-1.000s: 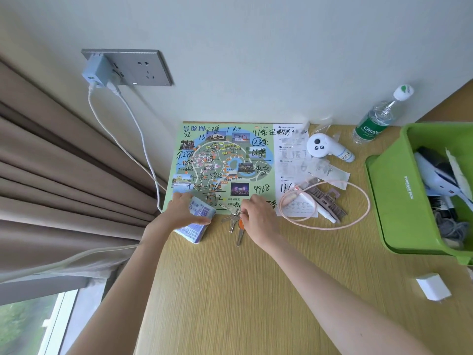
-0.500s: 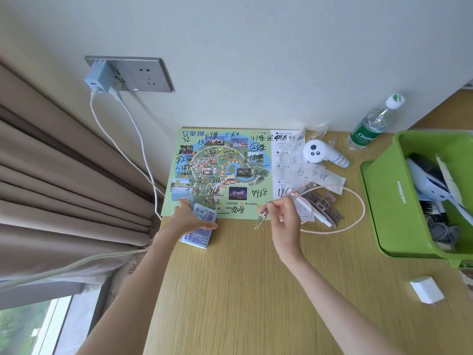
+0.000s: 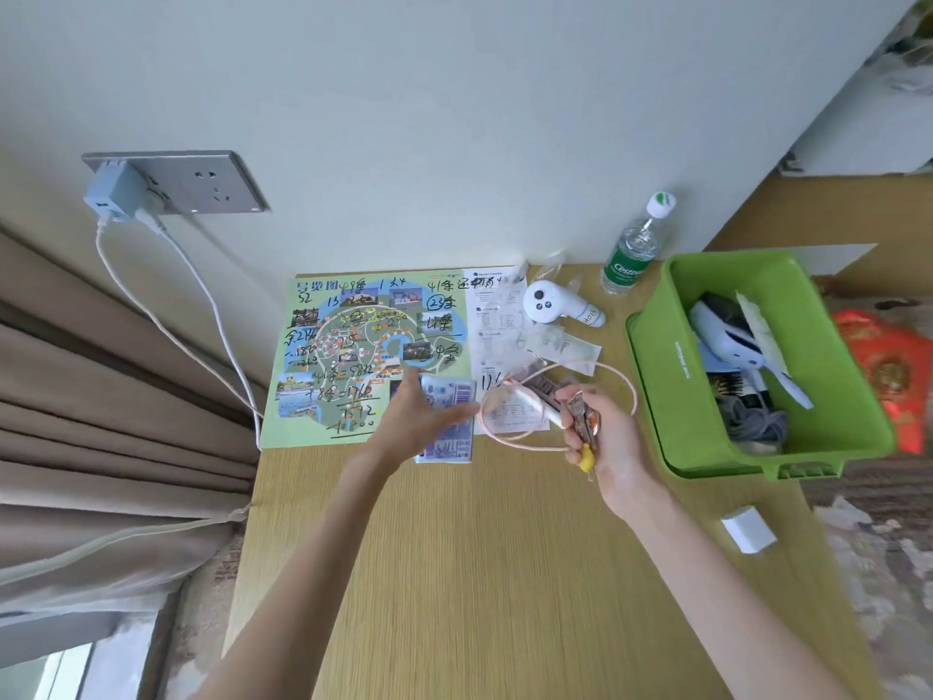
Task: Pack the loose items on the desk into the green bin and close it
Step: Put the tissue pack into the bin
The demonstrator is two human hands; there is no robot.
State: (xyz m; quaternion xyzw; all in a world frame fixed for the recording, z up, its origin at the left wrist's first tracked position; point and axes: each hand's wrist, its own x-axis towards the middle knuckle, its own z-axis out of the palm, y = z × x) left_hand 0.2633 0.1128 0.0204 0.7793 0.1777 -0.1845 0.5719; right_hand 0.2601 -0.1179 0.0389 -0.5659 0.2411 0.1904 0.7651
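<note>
Your right hand (image 3: 608,439) has its fingers curled round a bunch of keys (image 3: 580,419). One key has a yellow cap (image 3: 585,461) that pokes out below your palm. The hand is over the near right part of the pink cable (image 3: 628,386), which lies in a loop on the desk (image 3: 479,573).

Your left hand (image 3: 419,416) grips a blue-and-white packet (image 3: 449,395) round its middle, so its ends show above and below your fingers. It sits over the lower right corner of the map (image 3: 353,356). You cannot tell from here whether the packet is off the surface.

The green bin (image 3: 671,376) stands open at the right edge of the desk, near your right hand but apart from it. Inside lie a white and blue appliance (image 3: 727,341), a hairbrush (image 3: 732,385) and a grey coiled cord (image 3: 757,421).

A printed sheet (image 3: 497,315) lies just right of the map, with a white handheld device (image 3: 550,305) beyond it and a water bottle (image 3: 631,255) upright against the wall. A brown hair clip (image 3: 542,389) lies inside the cable loop. A white charger cube (image 3: 749,530) sits by itself near the desk's right edge, in front of the bin.

On the wall to the left, a blue-grey adapter (image 3: 113,194) is plugged into the socket plate (image 3: 202,184), and its white leads (image 3: 202,295) hang down beside the curtain (image 3: 101,396).
</note>
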